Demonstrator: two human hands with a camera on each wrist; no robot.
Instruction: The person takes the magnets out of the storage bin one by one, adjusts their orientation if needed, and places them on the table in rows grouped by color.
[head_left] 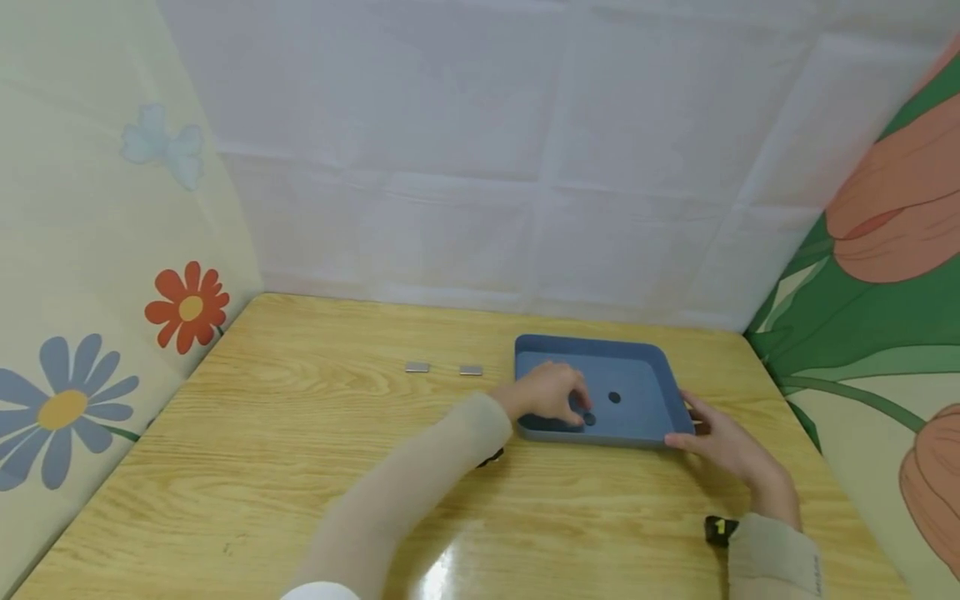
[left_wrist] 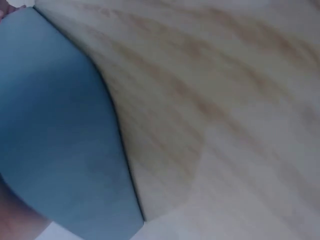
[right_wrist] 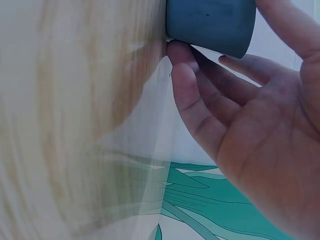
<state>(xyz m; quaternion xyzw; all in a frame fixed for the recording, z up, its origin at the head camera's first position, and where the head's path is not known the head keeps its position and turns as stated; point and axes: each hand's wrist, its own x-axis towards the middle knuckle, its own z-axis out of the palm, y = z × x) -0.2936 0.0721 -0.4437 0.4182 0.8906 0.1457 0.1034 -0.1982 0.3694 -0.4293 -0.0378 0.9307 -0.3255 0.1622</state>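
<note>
A shallow blue tray [head_left: 637,367] lies on the wooden table, its outer wall filling the left of the left wrist view. Inside it are two small dark discs, one near the middle [head_left: 615,397] and one closer to the front wall [head_left: 589,419]. My left hand [head_left: 551,392] reaches over the tray's left side, thumb and fingers curved and apart, fingertips right by the front disc. At the right end, my right hand [head_left: 720,437] grips the tray, thumb at the front corner and fingers against the outer side, as the right wrist view shows.
Two small silver rectangular pieces [head_left: 471,371] [head_left: 417,367] lie on the table [head_left: 300,433] left of the tray. A white cloth [head_left: 412,233] hangs behind the table, and flower-printed sheets [head_left: 75,250] stand at both sides.
</note>
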